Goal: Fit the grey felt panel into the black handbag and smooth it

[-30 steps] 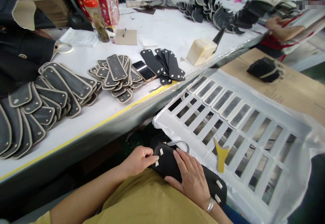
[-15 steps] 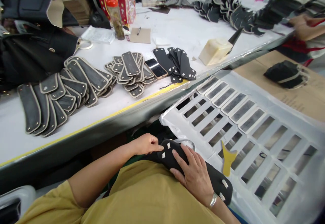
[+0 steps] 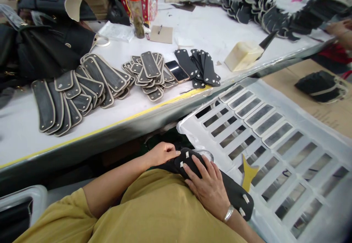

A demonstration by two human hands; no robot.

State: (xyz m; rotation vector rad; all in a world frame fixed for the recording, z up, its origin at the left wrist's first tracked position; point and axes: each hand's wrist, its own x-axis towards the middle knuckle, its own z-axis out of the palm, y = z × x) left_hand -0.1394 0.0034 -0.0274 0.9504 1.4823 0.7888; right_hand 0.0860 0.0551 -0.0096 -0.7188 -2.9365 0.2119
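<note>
A long black panel (image 3: 235, 188) with rounded ends lies slantwise across the lap, with small white tabs near both ends. My right hand (image 3: 207, 186) rests flat on the middle of it, fingers spread, its wrist wearing a silver bracelet. At the panel's upper left end is my left hand (image 3: 165, 153). Its fingers are curled, and thumb and forefinger are pinched together at the panel's edge. Whatever sits between those fingertips is too small or hidden to tell. Beside the panel, a yellow forked piece (image 3: 249, 173) lies on the white slotted tray (image 3: 275, 169).
Grey pale-edged straps (image 3: 68, 100) and more black panels (image 3: 207, 68) lie on the white table (image 3: 110, 125), around a phone (image 3: 177, 70). A blade stands in a whitish block (image 3: 242, 55) near the table edge. A co-worker's arm (image 3: 341, 32) shows at far right.
The view has shifted a little, so the table's things appear farther right. My left thumb has drawn back from the panel's top to its edge; my right fingers have moved slightly toward the tabs.
</note>
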